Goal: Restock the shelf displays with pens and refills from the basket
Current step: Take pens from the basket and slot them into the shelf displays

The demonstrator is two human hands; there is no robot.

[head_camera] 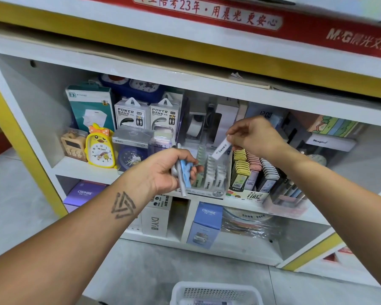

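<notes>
My left hand (168, 167) grips a small bundle of pens and refill cases (183, 172), pale blue and white, in front of the middle shelf. My right hand (254, 134) pinches a white refill case (221, 148), tilted, just above a clear display box (209, 172) that holds rows of similar white and green refill cases. Right of it stands a second display (252, 172) packed with yellow, pink and dark lead cases. The white basket (216, 292) sits on the floor at the bottom edge, with a few items inside.
The middle shelf (86, 170) also carries a yellow duck clock (100, 148), a blue clock in a clear box, power bank packs (145, 115) and a tray of pens (288, 194) at the right. Boxes fill the lower shelf. Grey floor lies in front.
</notes>
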